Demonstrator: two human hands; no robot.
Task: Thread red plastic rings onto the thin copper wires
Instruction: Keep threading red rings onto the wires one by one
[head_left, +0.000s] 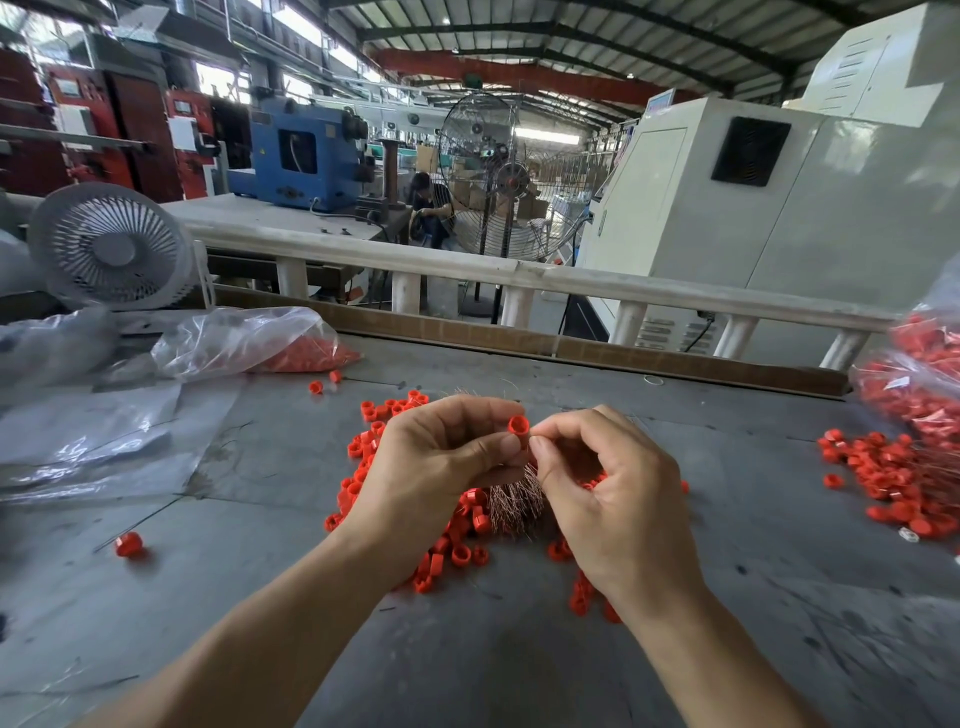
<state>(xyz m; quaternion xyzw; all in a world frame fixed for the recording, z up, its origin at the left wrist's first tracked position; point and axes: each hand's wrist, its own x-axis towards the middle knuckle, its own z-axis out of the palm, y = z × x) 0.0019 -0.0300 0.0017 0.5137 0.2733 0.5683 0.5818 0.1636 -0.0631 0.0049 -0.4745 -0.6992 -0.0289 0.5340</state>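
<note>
We are looking at a matt grey counter (467, 675), its surface dull, scuffed and stained. Red rings (457, 551) of smooth plastic are lying on it, showing a slight sheen. A bundle of thin copper wires (514, 504) is glinting with a bare metallic, pinkish shine. Clear plastic bags (234, 338) are looking glossy and crinkled, catching the light. A small fan (109, 247) is showing matt grey plastic, and a large standing fan (493, 176) is showing a shiny metal wire cage.
</note>
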